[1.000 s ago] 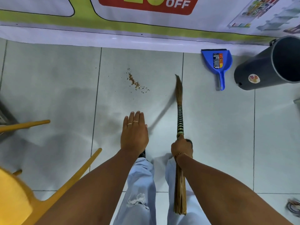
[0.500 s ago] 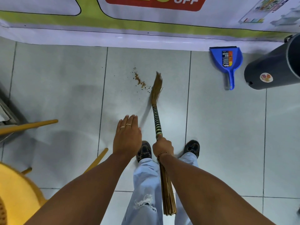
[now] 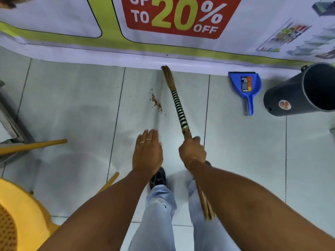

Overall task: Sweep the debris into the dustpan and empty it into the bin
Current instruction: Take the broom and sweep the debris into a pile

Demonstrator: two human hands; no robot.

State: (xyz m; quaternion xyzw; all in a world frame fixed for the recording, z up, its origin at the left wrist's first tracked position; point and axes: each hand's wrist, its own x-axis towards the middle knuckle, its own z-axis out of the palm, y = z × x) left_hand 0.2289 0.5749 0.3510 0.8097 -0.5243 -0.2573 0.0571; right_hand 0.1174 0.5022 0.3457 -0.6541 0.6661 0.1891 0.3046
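Looks like a shop tbh: big promo banner (image 3: pixel 179 17) w/ "UP TO 20% OFF" along the wall, pale tiled floor (image 3: pixel 244 151), yellow plastic chair (image 3: pixel 20 211) nearby.

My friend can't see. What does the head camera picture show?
A person's right hand holds a straw broom with a striped handle beside brown crumbs on the grey tile floor. The left hand hovers open; a blue plastic dustpan and dark round bin wait right.
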